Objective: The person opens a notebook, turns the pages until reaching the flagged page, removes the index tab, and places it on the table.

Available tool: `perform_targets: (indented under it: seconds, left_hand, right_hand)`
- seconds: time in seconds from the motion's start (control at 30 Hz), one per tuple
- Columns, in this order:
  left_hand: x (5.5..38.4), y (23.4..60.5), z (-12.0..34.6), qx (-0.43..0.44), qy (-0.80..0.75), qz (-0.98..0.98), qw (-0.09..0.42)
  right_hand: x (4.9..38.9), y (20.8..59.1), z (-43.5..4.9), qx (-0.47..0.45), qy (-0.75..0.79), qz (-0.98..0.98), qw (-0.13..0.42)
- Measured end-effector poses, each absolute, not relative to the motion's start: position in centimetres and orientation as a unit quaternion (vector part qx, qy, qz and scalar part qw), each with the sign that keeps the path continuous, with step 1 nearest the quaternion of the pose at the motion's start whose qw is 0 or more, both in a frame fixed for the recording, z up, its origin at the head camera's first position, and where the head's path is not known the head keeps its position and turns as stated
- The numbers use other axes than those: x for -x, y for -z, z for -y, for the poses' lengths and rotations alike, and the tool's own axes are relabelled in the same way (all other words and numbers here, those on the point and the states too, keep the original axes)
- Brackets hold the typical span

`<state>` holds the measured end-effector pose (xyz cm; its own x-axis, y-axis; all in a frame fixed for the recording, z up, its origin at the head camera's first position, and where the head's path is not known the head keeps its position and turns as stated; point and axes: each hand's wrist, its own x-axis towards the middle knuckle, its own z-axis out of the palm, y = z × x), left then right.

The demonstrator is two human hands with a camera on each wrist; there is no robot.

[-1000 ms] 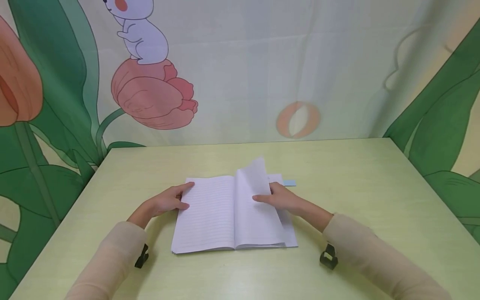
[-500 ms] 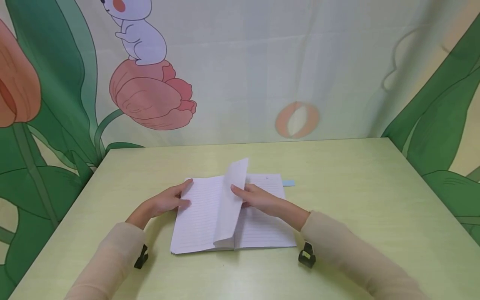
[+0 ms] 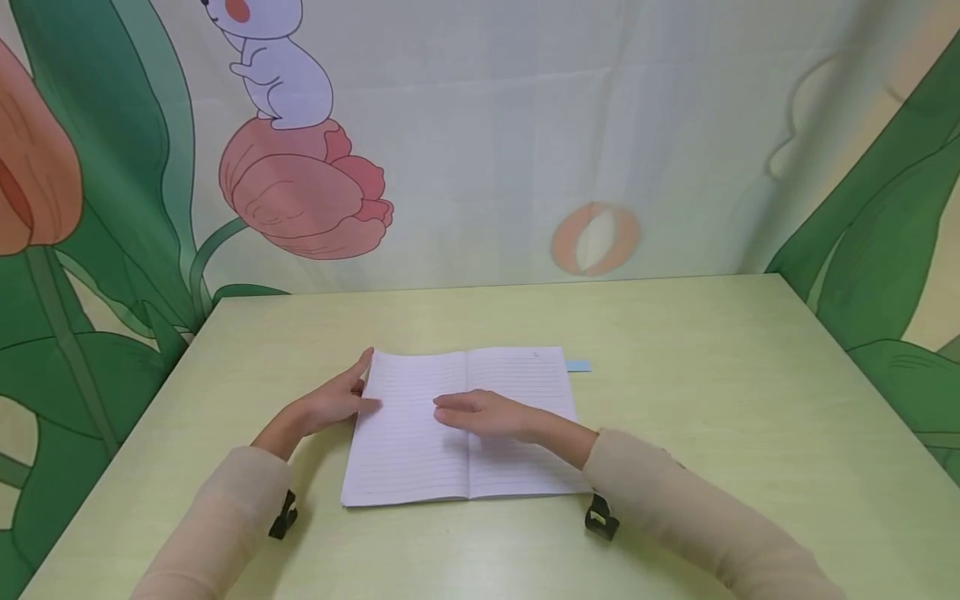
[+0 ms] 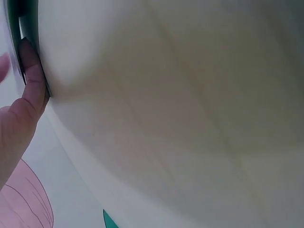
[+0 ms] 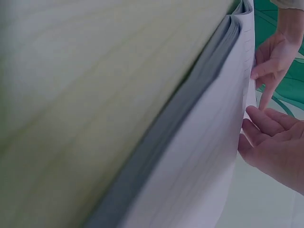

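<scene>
An open lined notebook (image 3: 405, 467) lies flat on the table, both ruled pages facing up. At its left edge, my left hand (image 3: 330, 404) grips the page stack, thumb on top of the page. The left wrist view shows a finger of the left hand (image 4: 31, 90) tucked between layers at the notebook's edge. My right hand (image 3: 491, 415) extends over the centre fold with fingers fairly straight, holding no page. In the right wrist view, the right hand (image 5: 275, 142) is close over the page, and the notebook's thick page edges (image 5: 166, 114) run diagonally.
A light blue tab (image 3: 578, 366) sticks out past the notebook's upper right edge. The pale wooden table (image 3: 712, 400) reaches back to a printed cloth (image 3: 480, 167) with flowers and a white animal. Black wrist mounts (image 3: 602, 517) hang below the sleeves.
The right hand has carried a lifted leaf from right to left over the fold and let go of it; the leaf now lies flat. The left index finger has shifted to the page edge.
</scene>
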<state>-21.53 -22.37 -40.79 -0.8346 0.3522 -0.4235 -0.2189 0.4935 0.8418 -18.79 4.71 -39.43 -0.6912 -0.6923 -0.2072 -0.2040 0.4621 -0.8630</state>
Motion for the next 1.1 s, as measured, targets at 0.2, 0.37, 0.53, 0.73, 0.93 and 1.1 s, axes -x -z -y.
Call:
perform_targets:
  seconds: [0.2,0.37,0.53,0.73,0.93,1.1]
  left_hand:
    - [21.4,40.7,22.4,-0.062,-0.484,-0.832,0.263]
    - [21.3,40.6,22.3,-0.062,-0.481,-0.834,0.264]
    - [21.3,40.6,22.3,-0.062,-0.481,-0.834,0.264]
    - [21.3,40.7,22.3,-0.078,-0.470,-0.840,0.260]
    - [21.4,40.8,22.4,-0.093,-0.460,-0.846,0.254]
    - [21.5,40.9,22.4,-0.092,-0.460,-0.846,0.253]
  right_hand:
    - [19.1,39.4,-5.8,0.286,0.441,-0.817,0.236]
    - [19.6,39.5,-7.3,0.282,0.435,-0.831,0.202]
    - [20.1,39.8,-9.0,0.276,0.413,-0.851,0.171]
    - [20.8,40.4,-11.0,0.266,0.378,-0.875,0.142]
    - [21.5,41.0,-12.9,0.276,0.331,-0.894,0.120]
    - [21.9,41.0,-14.1,0.283,0.260,-0.916,0.113]
